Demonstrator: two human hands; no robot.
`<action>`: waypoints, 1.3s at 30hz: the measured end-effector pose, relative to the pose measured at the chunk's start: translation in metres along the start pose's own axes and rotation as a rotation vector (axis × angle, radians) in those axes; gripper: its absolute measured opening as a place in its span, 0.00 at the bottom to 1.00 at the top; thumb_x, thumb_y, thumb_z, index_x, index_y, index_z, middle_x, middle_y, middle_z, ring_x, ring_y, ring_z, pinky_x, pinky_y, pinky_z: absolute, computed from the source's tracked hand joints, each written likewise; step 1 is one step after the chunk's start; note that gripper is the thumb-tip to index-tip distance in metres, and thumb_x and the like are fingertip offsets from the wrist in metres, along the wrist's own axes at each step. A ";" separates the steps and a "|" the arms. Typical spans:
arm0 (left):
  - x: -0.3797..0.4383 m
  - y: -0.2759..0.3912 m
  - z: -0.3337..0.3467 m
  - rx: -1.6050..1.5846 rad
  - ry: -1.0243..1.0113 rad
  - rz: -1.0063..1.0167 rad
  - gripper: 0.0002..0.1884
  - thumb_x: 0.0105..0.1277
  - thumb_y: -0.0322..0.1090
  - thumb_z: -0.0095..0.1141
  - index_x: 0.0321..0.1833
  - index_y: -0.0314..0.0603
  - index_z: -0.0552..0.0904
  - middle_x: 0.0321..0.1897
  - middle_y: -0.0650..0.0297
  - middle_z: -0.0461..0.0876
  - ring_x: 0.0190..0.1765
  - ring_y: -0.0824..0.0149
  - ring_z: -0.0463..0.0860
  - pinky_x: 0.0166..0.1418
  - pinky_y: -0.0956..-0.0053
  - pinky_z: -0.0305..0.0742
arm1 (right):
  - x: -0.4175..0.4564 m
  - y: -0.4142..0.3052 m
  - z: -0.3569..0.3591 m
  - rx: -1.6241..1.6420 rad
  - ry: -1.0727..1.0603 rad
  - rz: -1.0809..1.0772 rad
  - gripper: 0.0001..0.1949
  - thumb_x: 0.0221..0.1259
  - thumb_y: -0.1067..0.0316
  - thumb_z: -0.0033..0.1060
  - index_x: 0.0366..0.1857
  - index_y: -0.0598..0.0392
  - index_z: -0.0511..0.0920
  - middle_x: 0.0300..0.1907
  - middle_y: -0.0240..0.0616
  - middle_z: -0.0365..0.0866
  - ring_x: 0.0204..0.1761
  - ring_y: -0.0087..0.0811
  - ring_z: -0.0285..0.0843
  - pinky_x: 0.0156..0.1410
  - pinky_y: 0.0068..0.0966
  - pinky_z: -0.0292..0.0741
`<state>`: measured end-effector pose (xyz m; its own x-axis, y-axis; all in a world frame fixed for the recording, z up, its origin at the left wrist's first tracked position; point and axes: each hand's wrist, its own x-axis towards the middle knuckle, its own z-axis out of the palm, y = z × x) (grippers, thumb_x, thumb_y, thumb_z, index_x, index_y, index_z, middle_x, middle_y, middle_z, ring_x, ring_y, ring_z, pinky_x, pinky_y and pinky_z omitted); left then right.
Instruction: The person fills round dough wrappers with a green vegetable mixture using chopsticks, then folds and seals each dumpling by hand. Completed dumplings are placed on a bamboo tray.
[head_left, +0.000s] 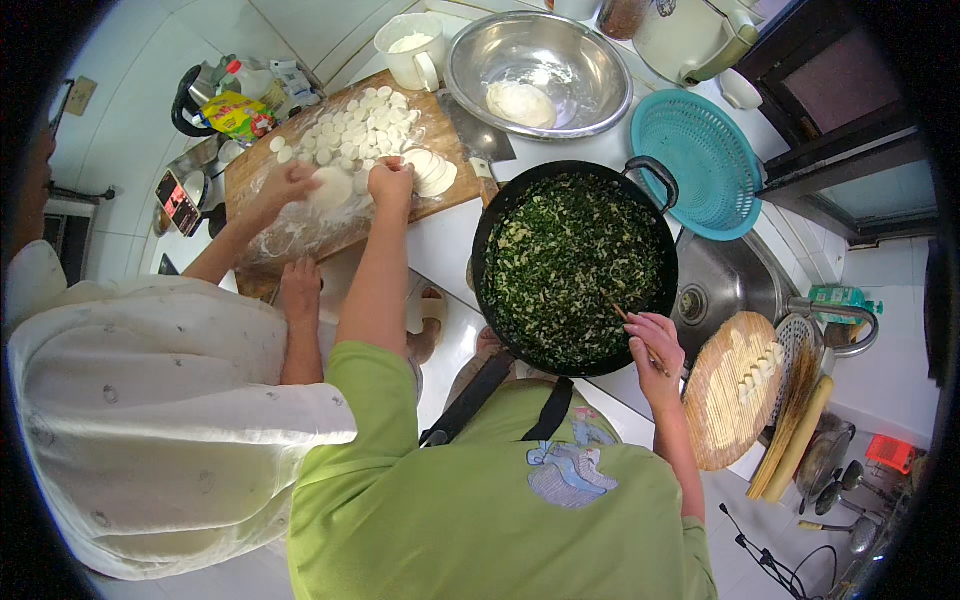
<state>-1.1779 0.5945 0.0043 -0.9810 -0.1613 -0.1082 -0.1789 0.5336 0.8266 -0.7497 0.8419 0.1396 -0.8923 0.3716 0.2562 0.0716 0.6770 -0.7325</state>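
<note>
My left hand (391, 184) reaches over the floured wooden board (300, 234). Its fingers are bunched at the left edge of some fanned, round dough wrappers (433, 174); whether they grip one is unclear. My right hand (657, 351) holds wooden chopsticks (619, 312), their tips in a chopped green filling (574, 262). That filling covers the inside of a black wok (484, 319), which stands in front of me with its long handle pointing toward my body. Several small dough pieces (360, 127) lie across the board.
On my left, a co-worker's hand (289, 186) is beside a blurred dough round (330, 187). A steel bowl (607, 90) holds a dough lump (521, 105). A teal colander (697, 161) sits above the sink (731, 274). Folded dumplings (759, 373) rest on a round reed tray (724, 405).
</note>
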 end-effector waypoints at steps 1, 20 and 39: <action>-0.012 0.015 -0.005 -0.006 0.047 0.000 0.13 0.49 0.33 0.71 0.34 0.37 0.83 0.31 0.57 0.86 0.35 0.60 0.85 0.44 0.68 0.78 | 0.002 -0.001 0.000 0.019 0.000 0.008 0.10 0.52 0.76 0.63 0.39 0.58 0.84 0.44 0.42 0.86 0.51 0.43 0.78 0.58 0.35 0.72; -0.127 0.045 -0.036 -0.813 -0.162 -0.080 0.17 0.60 0.19 0.60 0.53 0.27 0.73 0.45 0.55 0.81 0.46 0.65 0.82 0.51 0.76 0.78 | 0.009 0.035 -0.002 0.283 0.036 0.306 0.07 0.57 0.75 0.67 0.40 0.60 0.85 0.38 0.40 0.87 0.41 0.24 0.82 0.48 0.21 0.77; -0.277 0.099 -0.068 -1.130 -0.463 -0.421 0.10 0.73 0.23 0.40 0.54 0.26 0.67 0.53 0.42 0.75 0.54 0.46 0.81 0.57 0.53 0.83 | 0.061 0.071 0.039 1.015 0.054 0.573 0.11 0.67 0.64 0.59 0.41 0.62 0.82 0.41 0.44 0.85 0.39 0.33 0.84 0.40 0.25 0.82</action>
<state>-0.9183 0.6354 0.1537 -0.8403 0.2775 -0.4656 -0.5390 -0.5185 0.6638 -0.8166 0.8884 0.0788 -0.8231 0.5012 -0.2670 0.0470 -0.4084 -0.9116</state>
